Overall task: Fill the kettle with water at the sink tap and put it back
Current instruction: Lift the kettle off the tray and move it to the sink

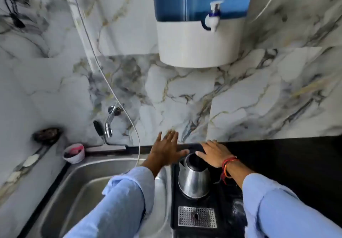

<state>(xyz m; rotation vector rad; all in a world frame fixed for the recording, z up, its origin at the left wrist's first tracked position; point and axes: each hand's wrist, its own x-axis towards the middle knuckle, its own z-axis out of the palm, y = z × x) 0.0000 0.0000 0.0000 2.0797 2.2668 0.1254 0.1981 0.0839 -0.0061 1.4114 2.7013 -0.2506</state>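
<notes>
two sleeves of light blue cloth come into the view from the bottom, one for each of my arms. between them, close to me, lies one small metal drain grille [197,216] on the black counter [296,163]. just behind the grille stands one steel kettle [193,177], upright on the counter, right beside the edge of the sink [77,187]. its top is open and dark inside, and its spout points toward the sink.

my left hand [166,149] is flat with all fingers spread, it hovers behind the kettle on the left and holds nothing. my right hand [212,154] is also flat and spread, over the back rim of the kettle; i cannot tell if it touches the rim. on the right wrist i wear one band of red threads [228,163].

at the far left corner of the sink stands one small white cup [74,153]. on the marble wall [185,99] above is one chrome tap [110,122], and one thin white cable [114,97] hangs down past it. higher on the wall is one water purifier [199,24], blue above and white below, with one small white tap [212,19].
</notes>
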